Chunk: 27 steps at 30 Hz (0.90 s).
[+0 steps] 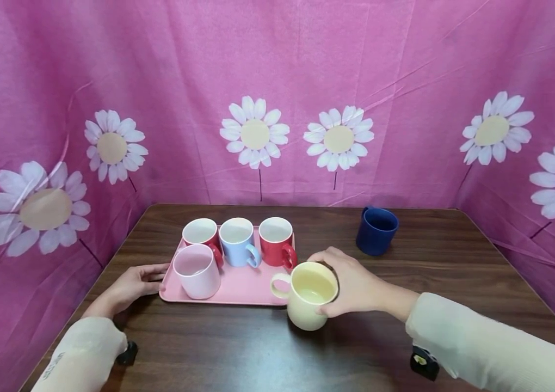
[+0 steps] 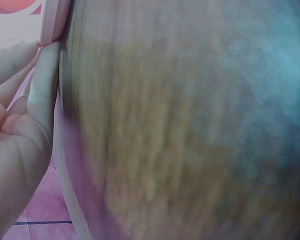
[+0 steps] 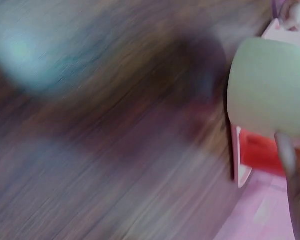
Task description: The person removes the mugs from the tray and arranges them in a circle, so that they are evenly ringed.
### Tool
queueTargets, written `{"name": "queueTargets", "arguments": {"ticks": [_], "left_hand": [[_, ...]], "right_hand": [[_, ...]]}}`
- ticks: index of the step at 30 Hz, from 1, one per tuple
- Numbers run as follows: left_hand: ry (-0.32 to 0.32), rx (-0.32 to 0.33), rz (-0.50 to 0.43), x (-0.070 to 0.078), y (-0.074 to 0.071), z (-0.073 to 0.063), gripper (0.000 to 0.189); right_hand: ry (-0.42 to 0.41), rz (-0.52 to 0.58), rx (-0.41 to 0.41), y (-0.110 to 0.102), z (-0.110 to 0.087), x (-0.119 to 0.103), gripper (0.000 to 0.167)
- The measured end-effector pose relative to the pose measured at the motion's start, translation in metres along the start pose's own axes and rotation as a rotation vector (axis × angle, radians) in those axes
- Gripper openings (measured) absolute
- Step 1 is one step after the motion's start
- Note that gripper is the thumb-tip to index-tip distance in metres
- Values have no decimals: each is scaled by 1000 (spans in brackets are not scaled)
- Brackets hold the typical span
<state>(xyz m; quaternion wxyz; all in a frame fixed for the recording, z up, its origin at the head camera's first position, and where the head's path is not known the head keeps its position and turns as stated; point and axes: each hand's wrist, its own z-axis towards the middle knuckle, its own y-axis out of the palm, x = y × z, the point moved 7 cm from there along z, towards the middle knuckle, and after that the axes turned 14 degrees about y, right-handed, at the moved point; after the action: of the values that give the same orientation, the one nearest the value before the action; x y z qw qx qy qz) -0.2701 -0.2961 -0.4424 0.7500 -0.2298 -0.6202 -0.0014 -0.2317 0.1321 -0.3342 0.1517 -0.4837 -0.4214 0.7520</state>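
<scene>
In the head view my right hand (image 1: 353, 283) grips a pale yellow mug (image 1: 307, 313) round its body, thumb at the front and fingers behind. The mug's handle points left, overlapping the front right corner of a pink tray (image 1: 245, 288). My left hand (image 1: 133, 286) touches the tray's left edge with nearly straight fingers; its fingertips (image 2: 49, 55) meet the rim in the left wrist view. On the tray stand a light pink mug (image 1: 199, 280) in front and a red mug (image 1: 190, 234), a light blue mug (image 1: 235, 247) and another red mug (image 1: 275, 247) behind.
A dark blue mug (image 1: 375, 239) stands on the brown wooden table (image 1: 209, 348) at the back right, beyond my right hand. Pink cloth (image 1: 297, 65) with large daisies hangs behind the table and along both sides.
</scene>
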Motion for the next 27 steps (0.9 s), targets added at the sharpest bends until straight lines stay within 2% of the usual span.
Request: {"name": "queueTargets", "arguments": {"ticks": [6,9,19,27], "left_hand": [[-8,-1,13,-2,0,0,61],[-12,-2,32,-1,0,0,62],[-12,-10,30,-1,1,0,61],[1,-7,28,0,0,-1,62]], "right_hand": [[-96,-30,23,-23,-18,17,75],[-118,-37,22,-34,-27,28,78],[-75,-96,23,-65,-59,73,82],[-36,-151,113,-96,-78,105,82]]}}
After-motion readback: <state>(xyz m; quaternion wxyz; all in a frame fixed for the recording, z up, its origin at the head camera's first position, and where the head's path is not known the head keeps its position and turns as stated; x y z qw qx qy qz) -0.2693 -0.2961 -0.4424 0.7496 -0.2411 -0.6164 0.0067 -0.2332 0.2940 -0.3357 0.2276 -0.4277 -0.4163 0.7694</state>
